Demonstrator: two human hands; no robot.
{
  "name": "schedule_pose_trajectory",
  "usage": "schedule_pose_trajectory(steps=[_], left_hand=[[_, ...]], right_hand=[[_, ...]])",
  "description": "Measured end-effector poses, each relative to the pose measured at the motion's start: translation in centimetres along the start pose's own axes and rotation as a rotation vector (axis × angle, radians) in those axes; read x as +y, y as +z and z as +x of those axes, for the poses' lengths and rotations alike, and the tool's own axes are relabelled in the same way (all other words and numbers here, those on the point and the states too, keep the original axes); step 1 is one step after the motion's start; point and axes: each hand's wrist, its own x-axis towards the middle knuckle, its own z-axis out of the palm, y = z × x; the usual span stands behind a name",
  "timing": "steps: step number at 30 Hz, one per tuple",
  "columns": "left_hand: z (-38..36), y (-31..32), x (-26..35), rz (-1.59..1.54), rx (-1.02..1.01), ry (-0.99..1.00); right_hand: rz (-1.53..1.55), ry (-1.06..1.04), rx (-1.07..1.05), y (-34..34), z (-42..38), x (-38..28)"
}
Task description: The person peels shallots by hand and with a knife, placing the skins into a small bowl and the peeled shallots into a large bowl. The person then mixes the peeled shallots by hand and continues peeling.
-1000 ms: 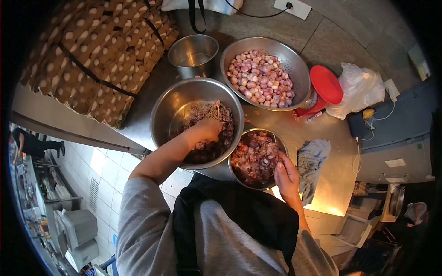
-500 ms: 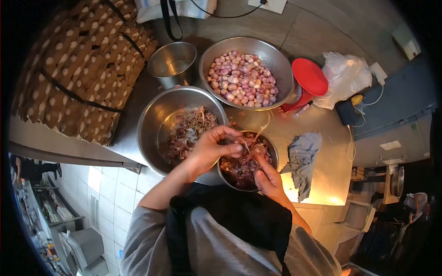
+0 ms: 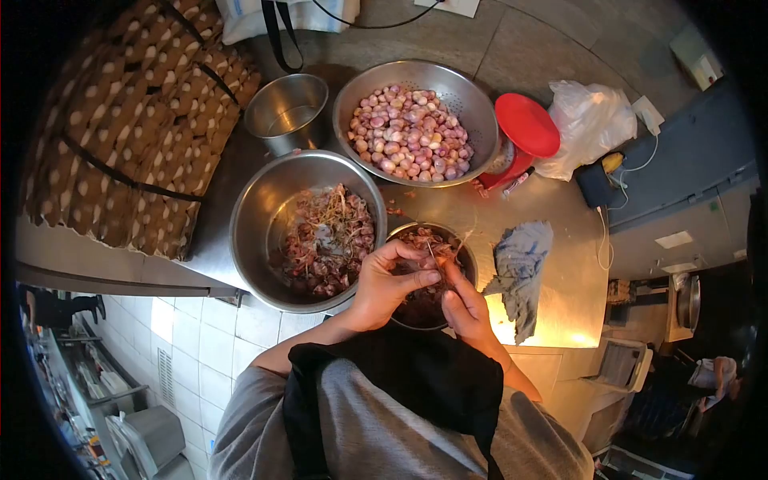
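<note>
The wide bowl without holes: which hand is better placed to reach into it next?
Probably the left hand: it is close beside the wide bowl, while the right hand is farther off, toward the grey cloth. Both hands meet over the smaller bowl, though.

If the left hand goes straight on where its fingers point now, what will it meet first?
Probably the right hand, whose fingers are close ahead of the left hand, over the small bowl; depth is hard to judge.
</note>
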Motion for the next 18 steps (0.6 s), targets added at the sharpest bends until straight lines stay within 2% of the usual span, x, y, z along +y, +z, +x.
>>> schedule_pose_trajectory(steps=[5,9,12,15,18], left_hand=[[-0.5,0.3,-0.6,0.124,-0.056,0.061],[-0.8,0.3,-0.8,0.167,-0.115,0.034],[-0.5,0.3,-0.3,0.204,-0.13,0.014],[-0.1,0.3,0.3,-0.143,-0.046,-0.202],[0.5,-1.0,0.3,-0.277,-0.099,-0.287]], right_hand=[[0.347,-0.015,0.017,0.6,0.6,1.2],[0.484,0.099,0.065,0.7,1.0,-1.0],[0.568,0.109,-0.015,-0.5,1.1,-0.8],[0.49,0.162,0.037,-0.4,1.1,-1.5],[0.482,0.172,0.037,-0.8,0.9,-0.5]])
